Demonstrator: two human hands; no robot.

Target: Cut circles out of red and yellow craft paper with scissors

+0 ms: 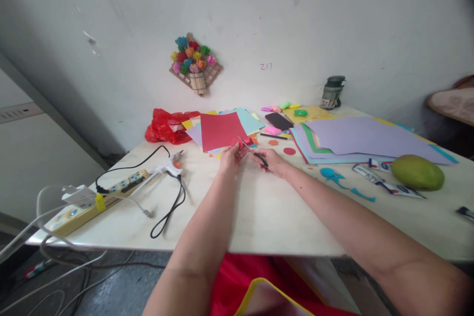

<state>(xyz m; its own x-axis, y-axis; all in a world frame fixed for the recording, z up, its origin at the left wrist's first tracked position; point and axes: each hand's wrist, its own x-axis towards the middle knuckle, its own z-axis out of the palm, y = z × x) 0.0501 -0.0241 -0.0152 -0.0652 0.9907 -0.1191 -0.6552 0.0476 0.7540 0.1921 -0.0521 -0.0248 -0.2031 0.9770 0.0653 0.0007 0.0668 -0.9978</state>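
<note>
My left hand (pixel 231 155) pinches a small piece of red paper (pixel 237 142) above the table's middle. In my right hand (pixel 271 159) is a pair of scissors (pixel 259 157) with dark handles, its blades pointing up and left at the red piece. Whether the blades are cutting into the paper is too small to tell. Just behind my hands lies a large red sheet (pixel 219 128) on a stack of coloured paper. To the right rest a red paper circle (pixel 289 151) and an orange flower-shaped cutout (pixel 273 142).
At left are a glue gun (pixel 168 165) and a power strip (pixel 99 205) with loose cables. A red plastic bag (pixel 166 127), phone (pixel 279 121) and bottle (pixel 332 93) stand further back. Right are large coloured sheets (pixel 370 136), blue scraps (pixel 329 174), tubes (pixel 400 189) and a green mango-like fruit (pixel 417 173).
</note>
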